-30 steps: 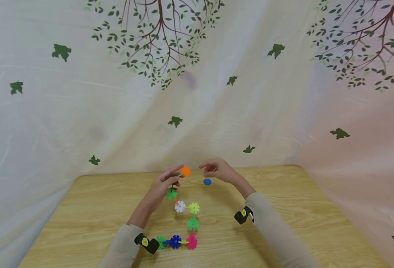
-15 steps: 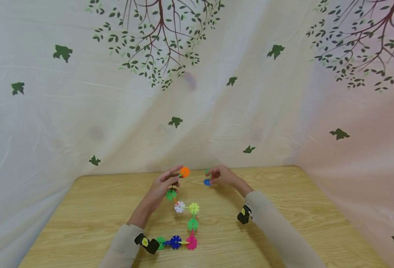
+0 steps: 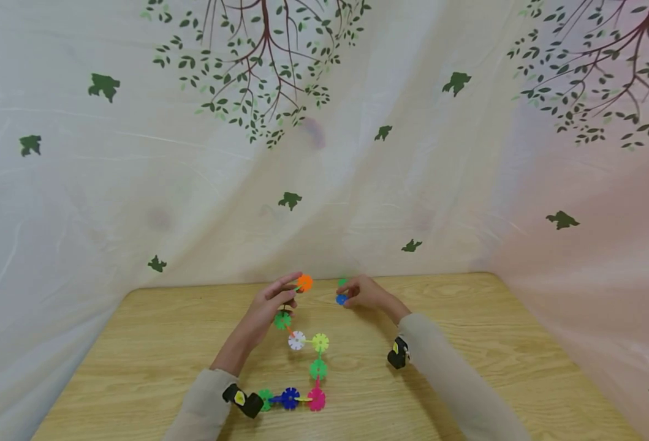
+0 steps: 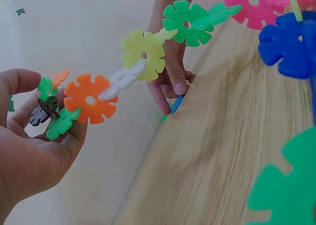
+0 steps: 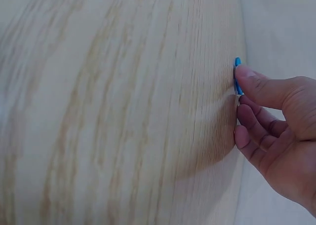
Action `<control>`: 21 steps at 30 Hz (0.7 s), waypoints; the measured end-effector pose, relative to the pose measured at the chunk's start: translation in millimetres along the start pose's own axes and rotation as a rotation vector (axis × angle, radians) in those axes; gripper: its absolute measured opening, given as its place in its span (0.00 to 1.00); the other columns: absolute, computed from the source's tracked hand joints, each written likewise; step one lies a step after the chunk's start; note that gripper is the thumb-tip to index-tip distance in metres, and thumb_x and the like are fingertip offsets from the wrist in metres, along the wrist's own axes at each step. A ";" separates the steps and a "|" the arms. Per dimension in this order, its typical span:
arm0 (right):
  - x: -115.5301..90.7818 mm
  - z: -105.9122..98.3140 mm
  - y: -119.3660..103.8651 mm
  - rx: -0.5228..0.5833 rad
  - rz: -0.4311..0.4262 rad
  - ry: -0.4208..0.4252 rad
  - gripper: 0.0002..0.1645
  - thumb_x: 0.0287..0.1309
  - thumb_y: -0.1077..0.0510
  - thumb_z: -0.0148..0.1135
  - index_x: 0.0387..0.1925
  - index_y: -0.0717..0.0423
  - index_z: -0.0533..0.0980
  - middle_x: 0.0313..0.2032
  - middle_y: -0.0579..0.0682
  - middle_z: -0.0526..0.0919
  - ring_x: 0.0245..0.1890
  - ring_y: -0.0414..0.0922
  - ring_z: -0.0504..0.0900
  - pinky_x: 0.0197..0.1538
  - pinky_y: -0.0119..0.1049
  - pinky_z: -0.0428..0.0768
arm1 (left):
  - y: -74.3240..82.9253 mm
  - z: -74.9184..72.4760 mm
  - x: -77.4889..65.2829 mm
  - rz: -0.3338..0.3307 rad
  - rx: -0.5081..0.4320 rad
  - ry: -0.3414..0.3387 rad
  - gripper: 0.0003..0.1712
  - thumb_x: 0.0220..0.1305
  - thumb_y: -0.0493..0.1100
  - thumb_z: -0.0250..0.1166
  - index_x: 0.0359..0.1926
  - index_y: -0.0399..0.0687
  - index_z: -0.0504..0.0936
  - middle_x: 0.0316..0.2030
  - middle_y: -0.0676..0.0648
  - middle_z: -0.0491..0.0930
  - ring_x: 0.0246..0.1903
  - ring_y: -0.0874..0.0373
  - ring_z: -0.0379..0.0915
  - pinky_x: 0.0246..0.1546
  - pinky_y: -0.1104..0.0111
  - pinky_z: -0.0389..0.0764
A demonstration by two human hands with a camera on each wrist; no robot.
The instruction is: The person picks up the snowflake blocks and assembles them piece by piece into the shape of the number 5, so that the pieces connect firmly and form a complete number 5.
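Note:
My left hand (image 3: 260, 315) holds the upper end of a chain of flower-shaped interlocking discs (image 4: 76, 99), raised over the table. Near its fingertips sits an orange disc (image 3: 306, 282); in the left wrist view, green and dark discs lie against the fingers. From there the chain runs down through a white disc (image 3: 296, 340), a yellow disc (image 3: 320, 342) and a pink disc (image 3: 316, 400) to a dark blue disc (image 3: 290, 399). At the table's far side my right hand (image 3: 367, 291) pinches a loose blue disc (image 5: 238, 62), its thumb on top, partly hiding it.
A loose green disc (image 3: 342, 282) lies just beyond the right hand, near the far edge of the wooden table (image 3: 500, 343). Behind the table hangs a pale cloth (image 3: 219, 233) printed with branches and leaves. Each wrist wears a small black camera (image 3: 397, 353).
My right hand has come down from above the blue disc and now has its fingers on it. The green disc beyond has come into view. My left hand and the chain have stayed nearly still.

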State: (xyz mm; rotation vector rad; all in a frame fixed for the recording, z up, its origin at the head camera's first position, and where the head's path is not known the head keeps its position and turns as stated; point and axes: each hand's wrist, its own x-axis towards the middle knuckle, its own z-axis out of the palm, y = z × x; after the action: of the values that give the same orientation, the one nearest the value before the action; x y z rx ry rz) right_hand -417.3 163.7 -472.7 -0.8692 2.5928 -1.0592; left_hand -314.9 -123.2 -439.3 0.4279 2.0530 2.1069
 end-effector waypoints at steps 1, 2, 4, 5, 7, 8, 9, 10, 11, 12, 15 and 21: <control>0.0 0.3 0.2 -0.003 -0.001 0.001 0.18 0.58 0.68 0.71 0.51 0.69 0.83 0.36 0.58 0.87 0.33 0.37 0.77 0.37 0.27 0.76 | 0.1 0.4 -0.1 -0.001 -0.004 0.003 0.26 0.80 0.42 0.51 0.75 0.51 0.67 0.59 0.43 0.74 0.40 0.55 0.73 0.45 0.62 0.83; -0.1 0.7 0.5 -0.002 0.003 0.002 0.18 0.58 0.68 0.71 0.50 0.69 0.83 0.35 0.58 0.87 0.33 0.37 0.76 0.36 0.26 0.75 | 0.0 0.6 -0.1 -0.001 -0.009 0.006 0.25 0.80 0.42 0.51 0.74 0.51 0.68 0.55 0.45 0.75 0.40 0.55 0.73 0.44 0.64 0.83; -0.4 1.1 0.6 -0.002 0.007 0.003 0.16 0.58 0.68 0.71 0.49 0.68 0.84 0.34 0.57 0.86 0.33 0.38 0.76 0.36 0.27 0.75 | -0.3 1.1 -0.2 -0.003 -0.017 0.010 0.25 0.80 0.42 0.51 0.74 0.50 0.68 0.49 0.48 0.76 0.39 0.56 0.73 0.42 0.66 0.83; -0.7 1.2 0.6 0.002 0.011 0.001 0.16 0.57 0.68 0.72 0.48 0.68 0.84 0.34 0.57 0.85 0.32 0.39 0.75 0.36 0.27 0.75 | -0.6 1.4 -0.2 -0.003 -0.020 0.011 0.25 0.80 0.42 0.52 0.74 0.50 0.68 0.47 0.49 0.76 0.38 0.57 0.73 0.40 0.68 0.82; -1.5 1.3 0.2 0.014 0.016 -0.003 0.15 0.57 0.68 0.72 0.46 0.68 0.84 0.34 0.57 0.84 0.33 0.40 0.75 0.36 0.28 0.75 | -1.3 1.6 -0.1 -0.008 -0.025 0.018 0.26 0.79 0.41 0.52 0.74 0.50 0.68 0.44 0.50 0.76 0.37 0.58 0.73 0.38 0.69 0.82; -2.1 1.3 -0.3 0.022 0.016 -0.006 0.15 0.56 0.68 0.72 0.46 0.68 0.84 0.35 0.57 0.84 0.34 0.40 0.76 0.37 0.28 0.76 | -1.6 1.6 -0.2 -0.009 -0.026 0.021 0.26 0.79 0.41 0.52 0.74 0.50 0.68 0.44 0.50 0.76 0.38 0.58 0.73 0.38 0.69 0.82; -2.8 1.3 -0.9 0.032 0.014 -0.009 0.14 0.55 0.69 0.73 0.45 0.69 0.83 0.35 0.58 0.84 0.35 0.41 0.77 0.38 0.29 0.77 | -1.8 1.5 -0.4 -0.010 -0.025 0.023 0.26 0.79 0.41 0.52 0.74 0.50 0.68 0.45 0.49 0.76 0.38 0.58 0.74 0.38 0.69 0.83; -3.6 1.4 -1.6 0.044 0.012 -0.012 0.14 0.55 0.70 0.73 0.45 0.69 0.82 0.36 0.59 0.84 0.35 0.42 0.77 0.39 0.30 0.77 | -2.2 1.3 -0.4 -0.010 -0.022 0.025 0.26 0.79 0.41 0.53 0.75 0.49 0.68 0.46 0.49 0.76 0.38 0.57 0.74 0.39 0.68 0.83; -4.4 1.8 -2.2 0.055 0.013 -0.013 0.15 0.55 0.70 0.73 0.44 0.69 0.82 0.37 0.59 0.84 0.36 0.42 0.78 0.41 0.30 0.78 | -2.5 1.3 -0.4 -0.013 -0.024 0.029 0.26 0.79 0.41 0.53 0.74 0.50 0.68 0.47 0.49 0.77 0.39 0.56 0.74 0.40 0.67 0.83; -5.2 2.2 -3.0 0.067 0.016 -0.014 0.15 0.54 0.71 0.72 0.44 0.69 0.81 0.38 0.60 0.84 0.37 0.43 0.79 0.42 0.30 0.79 | -2.7 1.0 -0.3 -0.014 -0.023 0.033 0.26 0.79 0.42 0.54 0.74 0.51 0.68 0.48 0.48 0.77 0.39 0.56 0.74 0.40 0.66 0.84; -8.1 4.2 -4.9 0.104 0.020 -0.005 0.14 0.54 0.73 0.71 0.43 0.69 0.79 0.39 0.61 0.84 0.38 0.44 0.79 0.43 0.31 0.79 | -3.2 1.1 -0.1 -0.020 -0.030 0.042 0.27 0.78 0.44 0.55 0.75 0.51 0.68 0.51 0.48 0.77 0.39 0.56 0.74 0.42 0.64 0.84; -14.1 8.9 -10.4 0.194 0.024 0.034 0.12 0.57 0.74 0.67 0.43 0.72 0.78 0.40 0.64 0.85 0.38 0.43 0.80 0.40 0.29 0.79 | -3.4 1.8 1.0 -0.028 -0.049 0.057 0.26 0.78 0.46 0.56 0.73 0.56 0.70 0.54 0.45 0.76 0.40 0.54 0.73 0.45 0.61 0.84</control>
State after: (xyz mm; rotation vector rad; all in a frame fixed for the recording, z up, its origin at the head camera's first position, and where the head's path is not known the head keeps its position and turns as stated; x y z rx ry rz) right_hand -397.9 161.1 -472.3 -0.7782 2.4681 -1.3039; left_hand -315.6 -121.0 -442.6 0.3337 2.0201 2.1726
